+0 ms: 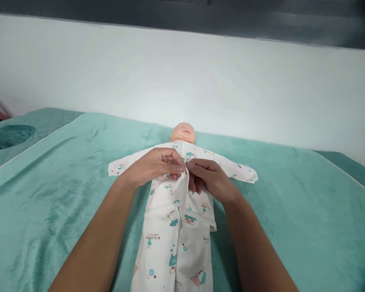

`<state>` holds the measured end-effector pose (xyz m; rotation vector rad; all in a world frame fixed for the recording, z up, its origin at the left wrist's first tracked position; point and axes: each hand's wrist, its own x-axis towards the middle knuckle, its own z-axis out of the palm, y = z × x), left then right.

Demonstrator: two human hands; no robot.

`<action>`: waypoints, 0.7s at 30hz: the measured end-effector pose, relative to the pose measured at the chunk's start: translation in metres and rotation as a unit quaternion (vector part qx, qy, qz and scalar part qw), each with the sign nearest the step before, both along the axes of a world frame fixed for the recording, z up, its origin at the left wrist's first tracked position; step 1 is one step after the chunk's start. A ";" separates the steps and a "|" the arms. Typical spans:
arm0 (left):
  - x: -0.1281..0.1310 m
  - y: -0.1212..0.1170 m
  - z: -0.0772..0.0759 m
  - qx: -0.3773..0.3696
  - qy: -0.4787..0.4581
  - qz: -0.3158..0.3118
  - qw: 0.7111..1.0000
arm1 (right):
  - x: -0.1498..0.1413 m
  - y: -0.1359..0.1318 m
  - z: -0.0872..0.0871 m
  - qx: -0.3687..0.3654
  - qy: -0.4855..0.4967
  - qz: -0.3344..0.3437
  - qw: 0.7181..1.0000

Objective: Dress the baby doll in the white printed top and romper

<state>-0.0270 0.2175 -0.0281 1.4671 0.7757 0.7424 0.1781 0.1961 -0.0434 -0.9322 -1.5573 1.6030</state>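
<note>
A baby doll (183, 133) lies on its back, dressed in a white printed baby shirt (170, 192) and matching white trousers (158, 255). Both sleeves stretch out to the sides. My left hand (161, 165) pinches one front edge of the shirt at the chest, thumb and forefinger pressed together. Facing it, my right hand (207, 175) pinches the other front edge close by. The shirt front is lifted slightly between my fingertips. Any fastener there is too small to make out. Below my hands the two front edges hang down over the trousers' waist.
A teal cover (292, 202) with wrinkles spreads beneath the doll. At the left, a darker teal part has an oval hole (10, 136). A white wall (182, 77) rises behind, with a dark band (182, 16) above it.
</note>
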 end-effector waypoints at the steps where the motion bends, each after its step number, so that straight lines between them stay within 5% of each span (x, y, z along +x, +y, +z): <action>1: 0.000 0.000 0.000 0.001 -0.001 0.004 1.000 | 0.001 0.000 -0.001 0.000 0.005 0.003 1.000; 7: 0.000 0.000 0.000 -0.001 0.007 0.011 1.000 | 0.002 0.001 -0.001 0.021 -0.051 0.006 0.998; 14: 0.000 0.003 -0.002 -0.023 0.010 0.026 0.999 | -0.008 -0.003 0.000 0.104 -0.107 -0.092 0.985; 21: -0.002 0.000 0.005 0.005 0.080 0.026 0.996 | -0.013 -0.005 0.000 0.132 -0.132 -0.108 0.977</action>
